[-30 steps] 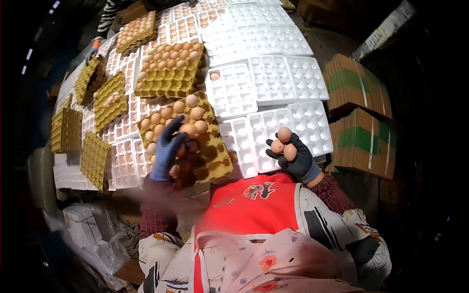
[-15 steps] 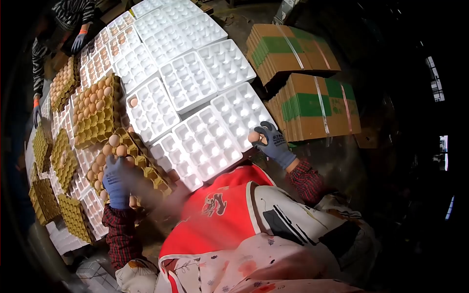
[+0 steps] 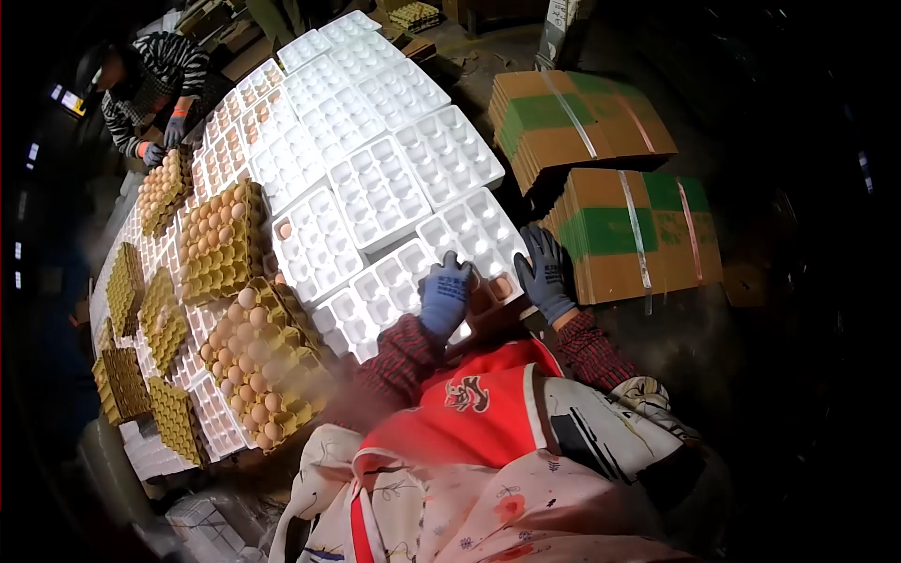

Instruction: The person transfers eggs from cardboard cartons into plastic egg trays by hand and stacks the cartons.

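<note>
My gloved left hand (image 3: 445,293) is over the white foam egg tray (image 3: 449,223) nearest my apron. Its fingers are curled down toward the cells, and whatever they hold is hidden beneath them. My gloved right hand (image 3: 547,277) is at that tray's right edge with fingers apart and nothing in them. Between the two hands, a brown egg (image 3: 501,285) sits in a cell near the tray's corner, with another egg (image 3: 481,298) beside it. To the left, a pulp egg flat (image 3: 305,405) carries several rows of eggs (image 3: 246,352).
More white foam trays (image 3: 375,188) cover the table, some with eggs. Pulp flats (image 3: 221,235) are stacked at left. Strapped cardboard stacks (image 3: 610,253) stand close on the right. A co-worker in striped sleeves (image 3: 174,66) handles a flat of eggs (image 3: 162,192) at far left.
My left hand has moved right from the pulp flat to the foam tray. My right hand has let go of its eggs and opened; eggs now sit in the tray's near corner. The view has shifted.
</note>
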### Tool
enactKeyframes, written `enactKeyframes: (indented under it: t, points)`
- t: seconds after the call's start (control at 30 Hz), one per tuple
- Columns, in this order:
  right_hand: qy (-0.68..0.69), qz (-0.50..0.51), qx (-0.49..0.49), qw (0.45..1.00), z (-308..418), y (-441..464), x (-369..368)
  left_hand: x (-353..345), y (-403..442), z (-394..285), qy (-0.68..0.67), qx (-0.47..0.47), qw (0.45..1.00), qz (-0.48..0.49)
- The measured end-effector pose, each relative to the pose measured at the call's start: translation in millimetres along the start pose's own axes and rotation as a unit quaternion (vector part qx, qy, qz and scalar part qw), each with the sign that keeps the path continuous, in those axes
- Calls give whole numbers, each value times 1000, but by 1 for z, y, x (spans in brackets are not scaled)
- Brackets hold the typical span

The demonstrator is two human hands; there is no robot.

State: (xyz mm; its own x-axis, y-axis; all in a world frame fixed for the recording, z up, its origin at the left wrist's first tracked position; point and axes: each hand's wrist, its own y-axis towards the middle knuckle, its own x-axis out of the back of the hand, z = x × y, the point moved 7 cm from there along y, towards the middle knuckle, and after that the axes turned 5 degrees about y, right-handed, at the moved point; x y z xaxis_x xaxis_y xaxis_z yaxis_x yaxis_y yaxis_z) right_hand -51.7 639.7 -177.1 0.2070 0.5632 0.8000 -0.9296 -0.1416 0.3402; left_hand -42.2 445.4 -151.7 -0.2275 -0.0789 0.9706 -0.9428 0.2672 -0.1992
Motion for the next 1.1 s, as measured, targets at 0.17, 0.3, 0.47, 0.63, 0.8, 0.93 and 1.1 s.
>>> enactKeyframes:
  t: [0.17,0.3,0.47,0.63,0.8,0.93,1.1]
  points:
    - [143,87,-77,983,-28,-30,-31,-3,6,4,13,9,994,110]
    - [226,72,-99,967,-30,-29,-24,15,9,-23,-133,-62,983,-111]
    - [219,62,-109,968,-40,-27,-31,-18,34,-70,-43,-114,992,-16]
    - [203,146,-227,941,-53,-39,-42,-16,65,-91,-168,-183,959,-136]
    - [287,79,-131,946,-70,-34,-51,-68,64,-77,-56,-149,964,-215]
    - [262,132,-166,941,-51,-27,-35,10,-25,-22,-224,-78,953,-186]
    - [198,88,27,976,80,12,-13,88,-204,113,-217,64,934,-277]
